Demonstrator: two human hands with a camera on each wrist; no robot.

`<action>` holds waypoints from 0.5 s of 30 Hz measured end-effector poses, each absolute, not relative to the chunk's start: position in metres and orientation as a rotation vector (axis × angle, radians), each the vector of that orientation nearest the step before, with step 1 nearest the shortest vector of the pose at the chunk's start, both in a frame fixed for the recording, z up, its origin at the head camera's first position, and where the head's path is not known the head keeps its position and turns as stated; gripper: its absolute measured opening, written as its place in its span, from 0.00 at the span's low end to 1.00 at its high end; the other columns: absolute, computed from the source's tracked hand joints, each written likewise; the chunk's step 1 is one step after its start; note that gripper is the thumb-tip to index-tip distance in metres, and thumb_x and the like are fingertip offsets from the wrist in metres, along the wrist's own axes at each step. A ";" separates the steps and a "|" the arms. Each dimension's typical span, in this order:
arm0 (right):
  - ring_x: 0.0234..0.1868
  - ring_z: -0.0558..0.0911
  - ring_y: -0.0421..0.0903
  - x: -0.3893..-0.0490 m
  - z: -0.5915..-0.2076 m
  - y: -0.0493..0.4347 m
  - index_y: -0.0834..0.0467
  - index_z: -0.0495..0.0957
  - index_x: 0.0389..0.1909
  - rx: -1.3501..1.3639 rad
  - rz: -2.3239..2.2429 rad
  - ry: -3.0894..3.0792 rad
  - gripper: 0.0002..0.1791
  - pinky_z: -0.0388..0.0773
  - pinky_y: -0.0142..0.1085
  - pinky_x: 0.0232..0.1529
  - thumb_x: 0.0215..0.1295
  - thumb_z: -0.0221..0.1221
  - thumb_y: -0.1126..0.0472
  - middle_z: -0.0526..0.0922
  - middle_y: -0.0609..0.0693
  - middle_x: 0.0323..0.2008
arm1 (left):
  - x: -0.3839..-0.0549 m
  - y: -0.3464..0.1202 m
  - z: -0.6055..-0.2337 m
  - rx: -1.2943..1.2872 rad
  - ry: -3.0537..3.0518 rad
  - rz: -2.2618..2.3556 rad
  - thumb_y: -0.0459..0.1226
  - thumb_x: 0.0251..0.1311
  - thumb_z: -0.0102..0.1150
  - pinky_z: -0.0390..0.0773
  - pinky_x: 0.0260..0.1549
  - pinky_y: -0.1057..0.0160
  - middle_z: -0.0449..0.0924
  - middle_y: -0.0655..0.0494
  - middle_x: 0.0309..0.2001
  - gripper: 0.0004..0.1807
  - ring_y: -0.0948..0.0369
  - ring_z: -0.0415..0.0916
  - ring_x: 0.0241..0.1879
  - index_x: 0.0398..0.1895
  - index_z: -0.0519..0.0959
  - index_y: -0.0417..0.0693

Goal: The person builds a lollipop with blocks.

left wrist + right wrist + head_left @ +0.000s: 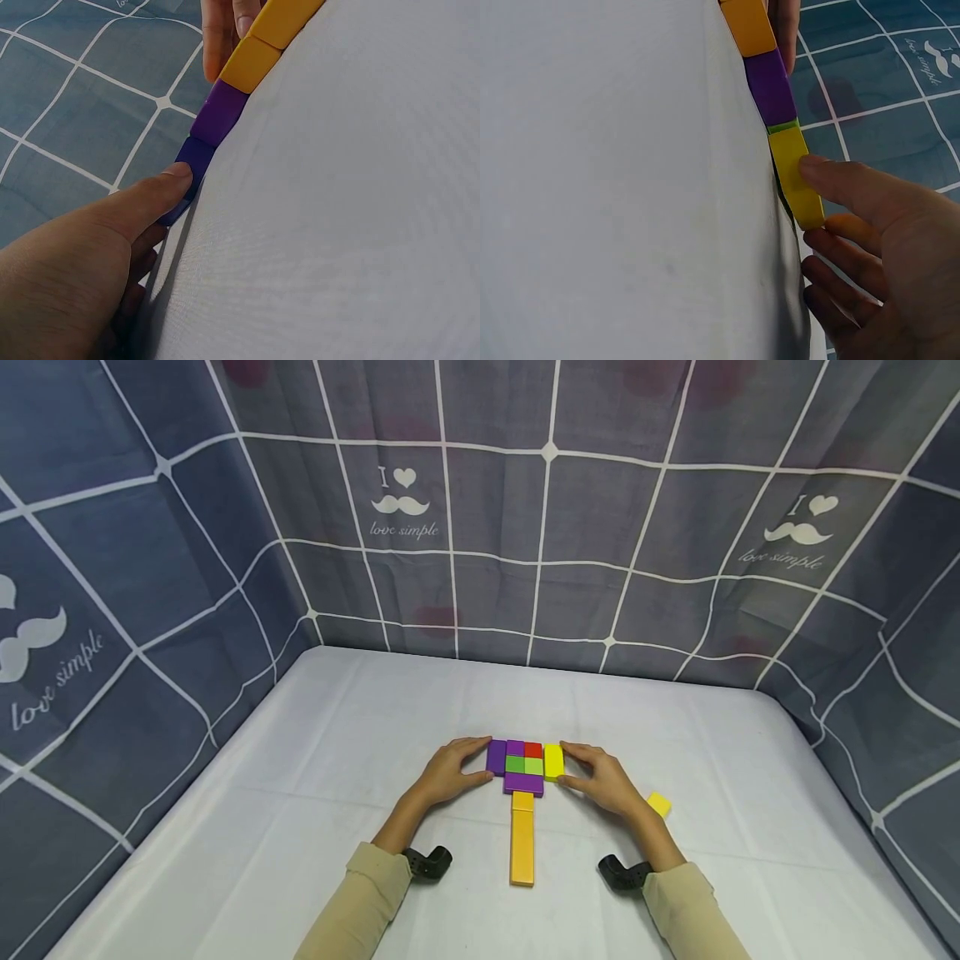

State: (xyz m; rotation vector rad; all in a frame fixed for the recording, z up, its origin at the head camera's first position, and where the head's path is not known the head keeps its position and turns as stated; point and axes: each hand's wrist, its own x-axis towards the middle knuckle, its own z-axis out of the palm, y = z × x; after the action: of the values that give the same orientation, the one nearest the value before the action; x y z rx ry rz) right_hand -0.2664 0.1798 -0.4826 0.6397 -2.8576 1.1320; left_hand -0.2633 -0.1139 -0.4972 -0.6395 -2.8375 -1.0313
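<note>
My left hand [446, 774] pinches a dark purple block [496, 757] at the left side of a flat block arrangement, thumb at its near end. On the other side my right hand [603, 777] grips an upright yellow block [553, 762] between thumb and forefinger, a narrow gap from the centre blocks. Between them lie a small purple block [515, 747], a red block [533, 750] and two green blocks [515, 765]. A wider purple block [523, 784] sits below these. A short orange block [522, 801] and a long orange block [522, 847] run down from it.
A loose yellow block [659, 804] lies beside the right wrist, partly behind it. White cloth [315, 843] covers the table. Grey-blue curtains [495, 510] with white grid lines enclose the back and sides. Each wrist carries a black camera mount [429, 864].
</note>
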 end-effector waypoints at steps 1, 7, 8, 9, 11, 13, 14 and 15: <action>0.61 0.67 0.56 -0.267 -0.483 0.179 0.58 0.69 0.62 0.639 1.130 -2.856 0.34 0.62 0.52 0.61 0.53 0.67 0.54 0.73 0.55 0.58 | -0.263 -0.114 -0.497 -0.642 -2.835 -1.031 0.51 0.54 0.62 0.57 0.62 0.47 0.69 0.53 0.61 0.35 0.54 0.60 0.63 0.65 0.66 0.51; 0.60 0.69 0.56 -0.267 -0.485 0.178 0.58 0.72 0.59 0.661 1.104 -2.824 0.32 0.64 0.52 0.59 0.53 0.67 0.55 0.74 0.55 0.56 | -0.263 -0.114 -0.497 -0.645 -2.829 -1.034 0.50 0.54 0.62 0.57 0.62 0.47 0.69 0.53 0.61 0.35 0.53 0.61 0.63 0.65 0.66 0.50; 0.59 0.69 0.56 -0.267 -0.485 0.178 0.58 0.72 0.59 0.665 1.101 -2.817 0.32 0.64 0.52 0.59 0.52 0.67 0.55 0.75 0.55 0.56 | -0.263 -0.114 -0.498 -0.644 -2.828 -1.035 0.50 0.54 0.62 0.57 0.62 0.47 0.69 0.53 0.61 0.35 0.53 0.61 0.63 0.65 0.66 0.50; 0.59 0.69 0.56 -0.267 -0.485 0.178 0.58 0.72 0.59 0.662 1.099 -2.815 0.32 0.64 0.52 0.59 0.52 0.67 0.55 0.75 0.54 0.56 | -0.263 -0.114 -0.498 -0.645 -2.826 -1.035 0.50 0.54 0.62 0.57 0.62 0.47 0.69 0.53 0.61 0.35 0.53 0.61 0.63 0.65 0.66 0.50; 0.59 0.69 0.56 -0.267 -0.486 0.178 0.58 0.73 0.58 0.667 1.090 -2.811 0.31 0.65 0.52 0.59 0.52 0.67 0.55 0.75 0.54 0.56 | -0.263 -0.114 -0.498 -0.644 -2.825 -1.035 0.50 0.54 0.62 0.57 0.62 0.47 0.69 0.53 0.61 0.35 0.53 0.61 0.63 0.65 0.66 0.50; 0.59 0.70 0.55 -0.267 -0.486 0.177 0.58 0.73 0.58 0.661 1.090 -2.810 0.31 0.65 0.51 0.59 0.52 0.68 0.56 0.75 0.54 0.55 | -0.263 -0.114 -0.498 -0.643 -2.824 -1.037 0.51 0.54 0.62 0.58 0.62 0.47 0.69 0.53 0.61 0.35 0.53 0.61 0.63 0.65 0.67 0.50; 0.59 0.70 0.55 -0.267 -0.486 0.177 0.58 0.73 0.58 0.659 1.089 -2.810 0.31 0.65 0.51 0.59 0.52 0.68 0.56 0.75 0.54 0.55 | -0.263 -0.114 -0.498 -0.642 -2.826 -1.037 0.51 0.54 0.62 0.57 0.62 0.48 0.69 0.53 0.61 0.35 0.53 0.61 0.63 0.65 0.67 0.50; 0.59 0.70 0.55 -0.267 -0.486 0.177 0.58 0.73 0.58 0.659 1.089 -2.811 0.31 0.65 0.51 0.59 0.52 0.68 0.56 0.75 0.54 0.55 | -0.263 -0.114 -0.498 -0.641 -2.828 -1.037 0.50 0.54 0.62 0.57 0.62 0.48 0.69 0.53 0.61 0.35 0.53 0.61 0.63 0.65 0.67 0.51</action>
State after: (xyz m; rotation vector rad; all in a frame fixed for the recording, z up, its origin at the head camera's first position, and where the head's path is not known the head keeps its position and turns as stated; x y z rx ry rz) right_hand -0.2667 0.1768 -0.4860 0.6587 -2.8106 1.0893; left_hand -0.2630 -0.1140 -0.4977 -0.6406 -2.8280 -1.0375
